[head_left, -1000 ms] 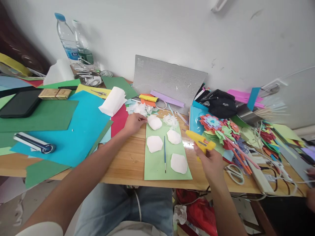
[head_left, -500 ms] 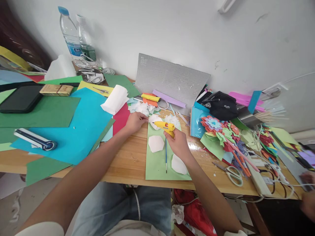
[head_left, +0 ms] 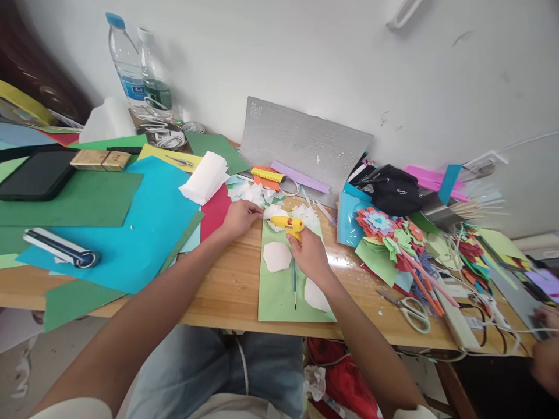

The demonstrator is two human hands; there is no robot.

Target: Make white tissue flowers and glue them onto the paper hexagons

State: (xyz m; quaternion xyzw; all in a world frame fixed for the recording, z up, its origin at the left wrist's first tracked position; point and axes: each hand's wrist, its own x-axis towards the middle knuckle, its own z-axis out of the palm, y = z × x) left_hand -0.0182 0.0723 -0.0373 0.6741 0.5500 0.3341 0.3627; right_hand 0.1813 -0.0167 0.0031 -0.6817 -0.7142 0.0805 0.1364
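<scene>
My right hand (head_left: 309, 251) is wrapped round the handle of a yellow glue gun (head_left: 286, 223), its nozzle pointing left. Under the nozzle lies a white paper piece (head_left: 276, 213) near the top of a light green sheet (head_left: 275, 299). My left hand (head_left: 243, 217) has its fingertips pinched together at the left edge of that piece; what they grip is too small to make out. Below, a rounded white paper cutout (head_left: 277, 257) lies on the sheet, with a blue paintbrush (head_left: 294, 285) beside it. Another white cutout (head_left: 315, 295) is partly covered by my right forearm.
White paper scraps (head_left: 248, 191) lie behind my left hand. Scissors (head_left: 413, 312) and paper flowers (head_left: 379, 223) are to the right, a blue stapler-like tool (head_left: 63, 247) to the left. A grey cutting mat (head_left: 301, 137) leans on the wall. Another person's hand (head_left: 548, 349) shows at far right.
My right hand has shifted slightly left with the glue gun, bringing the nozzle farther over the upper white paper piece, closer to my left fingertips. My left hand stays almost in place.
</scene>
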